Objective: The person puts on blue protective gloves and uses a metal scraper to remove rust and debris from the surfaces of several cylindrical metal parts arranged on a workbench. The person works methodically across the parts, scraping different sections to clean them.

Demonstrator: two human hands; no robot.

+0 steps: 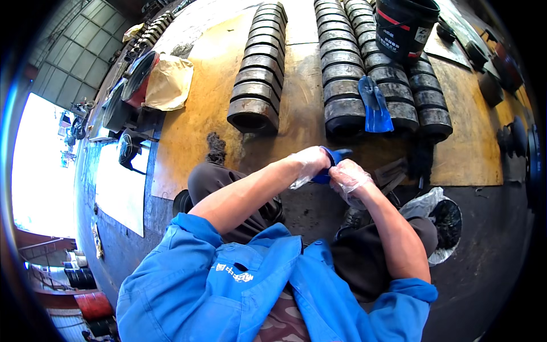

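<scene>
In front of my knees, both hands meet at a blue rubber glove [322, 177]. My left hand [311, 159], in a thin clear plastic glove, reaches into or behind the blue one, so its fingers are hidden. My right hand [346, 176], also in clear plastic, has its fingers closed on the blue glove's edge. A second blue glove [376, 107] lies draped over the near end of the metal block rows, just beyond my hands. The closest row [342, 74] is made of dark grey metal blocks set end to end.
A black bucket [405, 28] stands on the rows at the right. Another block row [259, 68] lies left of centre on yellowish boards [194, 137]. A bag-lined bin [447, 228] is beside my right knee. Brown paper [169, 82] covers something at the left.
</scene>
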